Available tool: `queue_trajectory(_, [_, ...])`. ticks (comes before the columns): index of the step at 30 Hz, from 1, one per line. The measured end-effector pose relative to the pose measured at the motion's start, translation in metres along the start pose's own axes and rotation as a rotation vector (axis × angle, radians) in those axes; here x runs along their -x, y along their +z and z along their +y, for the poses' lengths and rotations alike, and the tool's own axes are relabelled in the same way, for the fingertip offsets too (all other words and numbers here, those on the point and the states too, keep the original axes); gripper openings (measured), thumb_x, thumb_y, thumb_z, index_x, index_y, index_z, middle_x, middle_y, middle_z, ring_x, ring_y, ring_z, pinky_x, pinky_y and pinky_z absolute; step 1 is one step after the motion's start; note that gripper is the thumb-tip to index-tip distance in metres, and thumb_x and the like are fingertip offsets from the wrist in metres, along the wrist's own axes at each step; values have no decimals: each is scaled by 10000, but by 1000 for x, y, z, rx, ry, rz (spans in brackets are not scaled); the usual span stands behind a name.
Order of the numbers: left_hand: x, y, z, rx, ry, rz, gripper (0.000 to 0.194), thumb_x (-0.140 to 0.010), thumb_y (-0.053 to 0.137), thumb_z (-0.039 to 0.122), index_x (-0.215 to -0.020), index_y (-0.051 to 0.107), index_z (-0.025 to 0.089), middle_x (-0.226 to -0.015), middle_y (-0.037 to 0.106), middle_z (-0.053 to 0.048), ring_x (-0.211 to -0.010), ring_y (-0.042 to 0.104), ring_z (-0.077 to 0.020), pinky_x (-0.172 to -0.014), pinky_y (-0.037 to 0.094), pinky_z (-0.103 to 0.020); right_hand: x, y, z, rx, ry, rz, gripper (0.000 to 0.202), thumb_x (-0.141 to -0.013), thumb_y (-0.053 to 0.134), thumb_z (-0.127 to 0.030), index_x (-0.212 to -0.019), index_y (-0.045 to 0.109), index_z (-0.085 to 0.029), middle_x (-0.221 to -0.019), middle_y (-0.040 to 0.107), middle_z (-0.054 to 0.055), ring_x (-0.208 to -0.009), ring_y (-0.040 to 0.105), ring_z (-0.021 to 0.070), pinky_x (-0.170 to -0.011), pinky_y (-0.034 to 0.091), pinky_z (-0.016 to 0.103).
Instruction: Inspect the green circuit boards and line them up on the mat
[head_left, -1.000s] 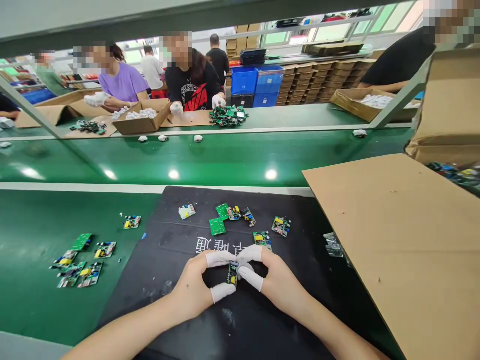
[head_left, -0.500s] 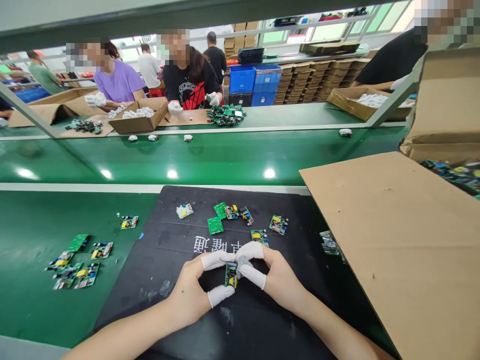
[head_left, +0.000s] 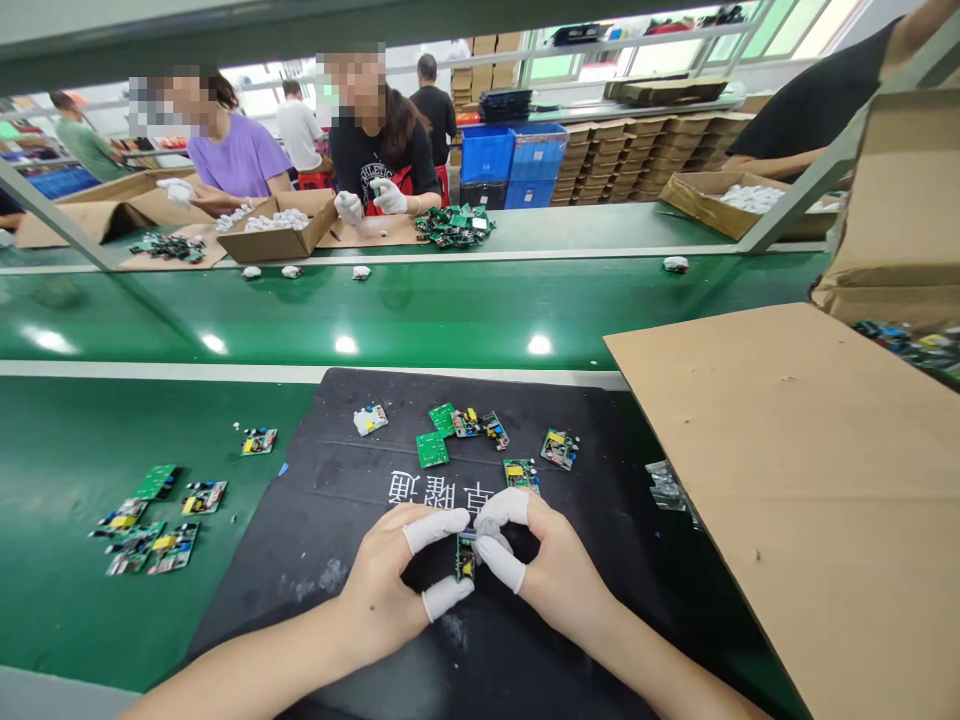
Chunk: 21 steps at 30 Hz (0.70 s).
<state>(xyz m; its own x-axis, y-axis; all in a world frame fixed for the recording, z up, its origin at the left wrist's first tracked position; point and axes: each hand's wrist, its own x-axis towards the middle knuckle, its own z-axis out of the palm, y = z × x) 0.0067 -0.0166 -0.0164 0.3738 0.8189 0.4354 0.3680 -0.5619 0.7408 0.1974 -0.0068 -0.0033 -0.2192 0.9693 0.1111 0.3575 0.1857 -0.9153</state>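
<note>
Head view, lower centre of the frame: left hand (head_left: 390, 590) and right hand (head_left: 551, 570), both with white finger cots, pinched together around a small green circuit board (head_left: 465, 558) held on edge above a black rubber mat with white printed characters (head_left: 337, 500). Board gripped between left thumb and forefinger on one side, right thumb and forefinger on the other; most of its face hidden by the fingertips, parts on it too small to make out. A grey lump at the top of the board, between the two forefingers, hard to identify.

Higher on the mat, centre: a loose scatter of small green boards (head_left: 465, 435), well apart from the hands. Left of the frame, on the green bench surface (head_left: 60, 590), a second cluster of boards (head_left: 154, 525).

Right side: a flat brown cardboard sheet (head_left: 810, 480), cut off by the frame edge, overlapping the mat; a crumpled clear bag (head_left: 666, 488) partly tucked beneath it.

Upper frame, beyond the glossy green conveyor belt (head_left: 450, 310): seated workers in white gloves (head_left: 375, 195), an open cardboard box of white parts (head_left: 281, 232), a heap of green boards (head_left: 454, 225).
</note>
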Motion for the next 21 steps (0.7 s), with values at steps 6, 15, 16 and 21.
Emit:
queue_trajectory(6, [3,6,-1,-3,8,16,402,-803,645,243,-1192,540,237,-1023,678,-77,-923,644,-196,-814,546,-313,0,5,4,-10,79,-34,61,-700,554,-155,-661,555,-202,-654,579,-5,-682,545,164,-701,461,307])
queue_trajectory(15, [2,3,2,26,-58,-3,386,-789,655,246,-1164,563,246,-1018,679,-54,-926,639,-189,-824,549,-304,-2,2,3,-101,130,-95,50,-720,558,-204,-673,570,-191,-691,598,3,-664,543,152,-692,462,303])
queue_trajectory(16, [2,2,2,42,-85,-6,378,-785,658,252,-1153,571,244,-1026,677,-54,-934,641,-192,-832,551,-307,-3,1,3,-113,121,-98,58,-722,562,-210,-669,574,-190,-709,613,10,-679,554,157,-696,467,303])
queue_trajectory(21, [3,0,-2,68,-208,15,340,-762,666,267,-1095,615,220,-1070,671,-65,-979,642,-212,-886,548,-342,-4,-1,2,-125,98,-89,81,-753,564,-219,-702,620,-190,-782,670,30,-769,611,180,-752,491,314])
